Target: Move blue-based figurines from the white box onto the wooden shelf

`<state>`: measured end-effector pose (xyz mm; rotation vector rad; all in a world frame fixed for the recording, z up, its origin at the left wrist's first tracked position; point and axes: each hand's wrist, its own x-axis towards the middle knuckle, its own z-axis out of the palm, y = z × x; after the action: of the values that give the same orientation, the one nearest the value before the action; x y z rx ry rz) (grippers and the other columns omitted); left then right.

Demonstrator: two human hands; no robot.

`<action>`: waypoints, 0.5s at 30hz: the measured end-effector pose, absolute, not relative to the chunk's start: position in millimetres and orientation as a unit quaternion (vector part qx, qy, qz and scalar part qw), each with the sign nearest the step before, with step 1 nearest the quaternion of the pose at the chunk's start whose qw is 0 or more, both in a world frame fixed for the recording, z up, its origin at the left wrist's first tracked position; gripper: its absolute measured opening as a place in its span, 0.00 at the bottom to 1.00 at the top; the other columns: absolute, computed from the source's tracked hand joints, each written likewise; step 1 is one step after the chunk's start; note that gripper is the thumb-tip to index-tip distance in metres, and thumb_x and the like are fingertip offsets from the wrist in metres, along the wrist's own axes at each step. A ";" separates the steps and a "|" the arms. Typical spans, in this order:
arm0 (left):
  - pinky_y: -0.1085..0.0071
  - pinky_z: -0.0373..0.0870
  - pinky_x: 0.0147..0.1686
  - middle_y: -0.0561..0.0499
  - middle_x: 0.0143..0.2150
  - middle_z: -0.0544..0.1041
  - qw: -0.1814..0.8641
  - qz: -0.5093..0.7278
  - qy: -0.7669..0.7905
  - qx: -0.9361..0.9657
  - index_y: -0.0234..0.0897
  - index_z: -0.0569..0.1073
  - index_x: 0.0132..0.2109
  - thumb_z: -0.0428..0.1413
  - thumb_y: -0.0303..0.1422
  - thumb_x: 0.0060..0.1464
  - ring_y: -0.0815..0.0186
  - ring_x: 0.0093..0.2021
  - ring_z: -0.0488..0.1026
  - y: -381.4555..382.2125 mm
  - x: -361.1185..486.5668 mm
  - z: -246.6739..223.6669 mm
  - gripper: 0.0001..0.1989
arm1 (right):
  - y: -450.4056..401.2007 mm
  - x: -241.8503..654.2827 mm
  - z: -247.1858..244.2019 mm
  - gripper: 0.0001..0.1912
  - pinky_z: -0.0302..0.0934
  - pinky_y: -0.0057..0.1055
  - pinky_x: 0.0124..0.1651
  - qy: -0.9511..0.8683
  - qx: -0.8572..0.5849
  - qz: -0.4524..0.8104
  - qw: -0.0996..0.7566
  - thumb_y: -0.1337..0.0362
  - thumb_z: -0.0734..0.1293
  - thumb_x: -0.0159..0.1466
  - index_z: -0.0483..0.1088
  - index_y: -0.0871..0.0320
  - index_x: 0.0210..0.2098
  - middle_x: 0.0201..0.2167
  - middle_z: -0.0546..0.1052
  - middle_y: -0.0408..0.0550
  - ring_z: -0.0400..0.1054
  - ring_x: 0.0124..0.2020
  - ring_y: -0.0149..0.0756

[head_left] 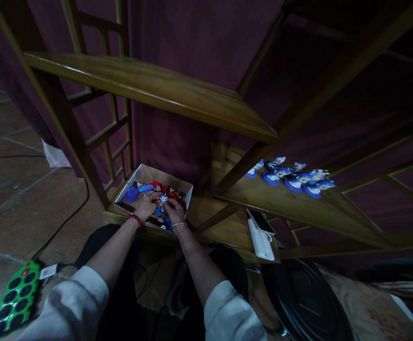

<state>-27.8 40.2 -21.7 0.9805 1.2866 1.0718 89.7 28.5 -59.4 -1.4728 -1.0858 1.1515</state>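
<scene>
A white cardboard box [189, 195] on the low wooden shelf holds several small figurines in red, blue and black. Over it, a small blue-and-white figurine [163, 199] is pinched between the fingers of both hands. My left hand [147, 206], with a red bead bracelet at the wrist, grips its left side. On its other side are the closed fingers of my right hand [175, 211], which has a pale bracelet. A round blue piece [132, 193] lies in the box's left corner. The hands partly hide the figurines beneath them.
On a raised shelf [298, 210] to the right stand several blue-based figurines [277, 174]. Below it lie a dark phone [262, 221] and a white object [261, 244]. A wooden board [149, 92] overhangs the box. A green power strip [16, 298] is at lower left, a black stool [307, 303] at lower right.
</scene>
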 end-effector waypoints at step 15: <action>0.67 0.66 0.39 0.48 0.31 0.75 0.358 0.412 0.676 0.494 0.39 0.76 0.34 0.53 0.23 0.40 0.62 0.32 0.71 40.3 -40.0 -10.8 0.12 | 23.0 88.0 -48.8 0.18 0.61 0.29 0.40 -0.429 -0.600 0.480 0.476 0.58 0.66 0.47 0.70 0.57 0.37 0.31 0.75 0.42 0.67 0.33 0.33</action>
<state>-40.0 40.3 -10.8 1.2751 1.7449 1.0638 88.0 23.0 -48.8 -1.4665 -1.0482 1.1722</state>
